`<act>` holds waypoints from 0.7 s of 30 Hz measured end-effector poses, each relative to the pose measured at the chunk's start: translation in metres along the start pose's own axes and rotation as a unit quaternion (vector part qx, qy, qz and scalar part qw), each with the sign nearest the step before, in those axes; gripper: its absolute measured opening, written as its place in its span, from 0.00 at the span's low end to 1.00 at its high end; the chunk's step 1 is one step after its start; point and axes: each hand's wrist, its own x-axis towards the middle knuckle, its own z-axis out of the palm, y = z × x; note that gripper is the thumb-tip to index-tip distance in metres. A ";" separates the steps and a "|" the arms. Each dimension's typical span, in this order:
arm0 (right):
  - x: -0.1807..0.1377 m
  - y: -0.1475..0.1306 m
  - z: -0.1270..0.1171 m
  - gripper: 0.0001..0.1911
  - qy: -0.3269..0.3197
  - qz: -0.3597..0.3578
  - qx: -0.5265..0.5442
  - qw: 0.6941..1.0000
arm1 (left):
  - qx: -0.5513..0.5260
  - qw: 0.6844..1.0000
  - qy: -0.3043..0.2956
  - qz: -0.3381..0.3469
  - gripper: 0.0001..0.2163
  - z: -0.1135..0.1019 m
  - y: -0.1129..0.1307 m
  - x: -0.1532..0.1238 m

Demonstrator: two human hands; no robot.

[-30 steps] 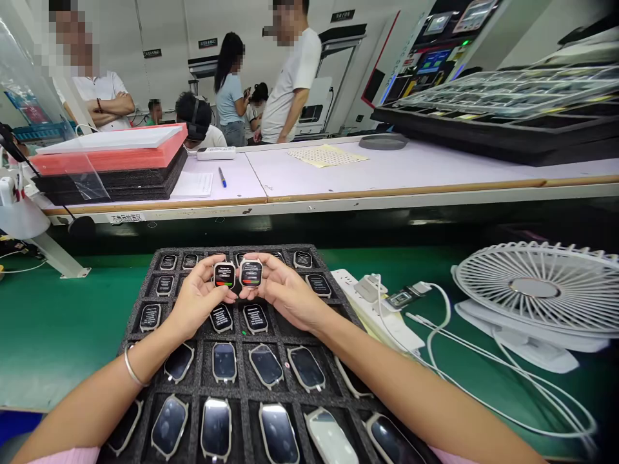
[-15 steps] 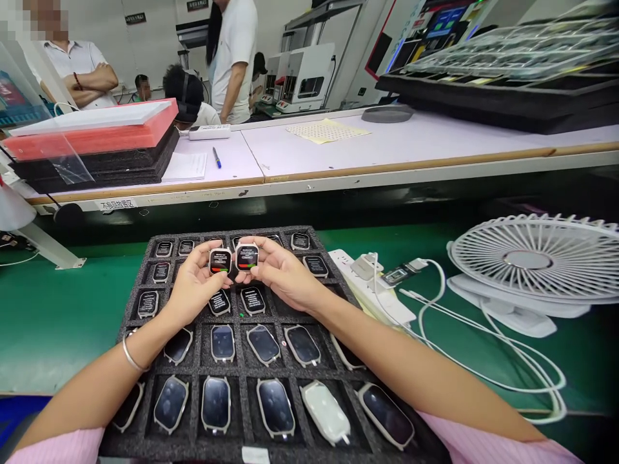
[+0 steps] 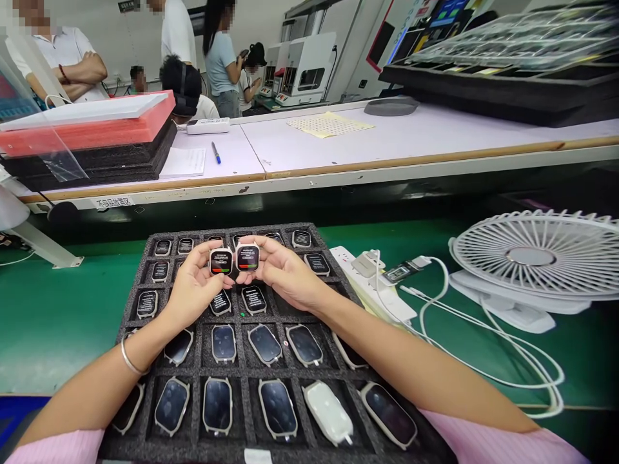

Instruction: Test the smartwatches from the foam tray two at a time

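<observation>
A black foam tray [image 3: 145,283] on the green mat holds several smartwatch bodies in pockets; the far rows have lit screens, the near rows are dark. My left hand [image 3: 193,290] holds one watch body [image 3: 221,262] with a lit screen above the tray. My right hand [image 3: 285,274] holds a second lit watch body [image 3: 247,258] right beside it. The two watches are side by side, nearly touching, screens facing me. One watch [image 3: 329,412] in the front row lies white side up.
A white power strip [image 3: 374,293] with chargers and white cables lies right of the tray. A white desk fan [image 3: 532,258] lies at the right. Behind is a raised shelf with stacked foam trays [image 3: 87,148], a pen and papers. Several people stand beyond.
My view has dropped slightly and the people behind have shifted. My hands keep both watches side by side above the tray, hardly moved.
</observation>
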 end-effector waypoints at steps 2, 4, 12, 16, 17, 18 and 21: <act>-0.001 0.000 0.000 0.27 -0.003 0.000 0.001 1.000 | 0.002 1.000 0.001 0.003 0.24 0.000 0.000 0.000; -0.001 -0.001 0.000 0.26 -0.007 -0.001 -0.004 1.000 | 0.003 1.000 0.004 0.008 0.24 0.000 0.000 0.000; -0.003 -0.002 0.000 0.22 -0.004 -0.006 -0.035 0.999 | -0.009 1.000 0.009 0.008 0.23 0.001 0.000 0.000; -0.003 -0.003 0.001 0.24 0.005 -0.004 -0.019 1.000 | -0.022 1.000 -0.003 0.009 0.24 0.000 0.000 -0.002; -0.002 -0.003 0.001 0.25 0.007 -0.004 -0.015 1.000 | -0.028 1.000 -0.006 0.008 0.24 0.000 0.000 -0.002; -0.002 -0.004 0.002 0.25 0.010 -0.004 -0.013 1.000 | -0.034 0.999 -0.010 0.005 0.23 -0.001 0.000 -0.003; -0.003 -0.005 0.003 0.22 0.023 0.000 -0.025 0.999 | -0.046 0.999 -0.015 -0.011 0.21 -0.002 0.001 -0.004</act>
